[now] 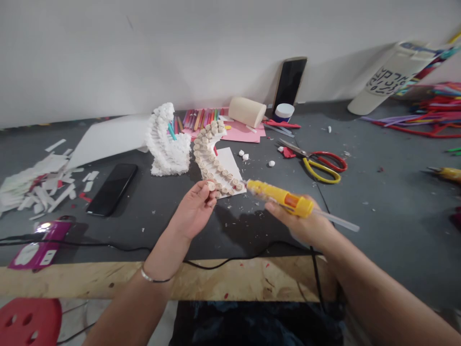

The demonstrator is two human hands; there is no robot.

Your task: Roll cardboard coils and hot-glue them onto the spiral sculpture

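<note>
head view, looking down over a grey-topped workbench: the left hand is closed in a pinch, thumb and fingertips holding a small rolled paper coil just above the near end of a curved row of matching coils, which sits partly on a white card. the right hand is closed around the body of a yellow hot glue gun, with a clear glue stick poking out of its back end. the gun's nozzle points left toward the held coil, near it but apart. a thin bracelet circles the left wrist. just beyond the card stands a white, ruffled paper form, curved much like the row of coils. farther back, coloured markers lie by pink paper, along with a cream roll, a small lidded jar and a dark phone leaning on the wall. to the right lie scissors with red and yellow handles; to the left, a black smartphone and a heap of white paper strips. a black cable runs across the bench near its wooden front edge.
</note>
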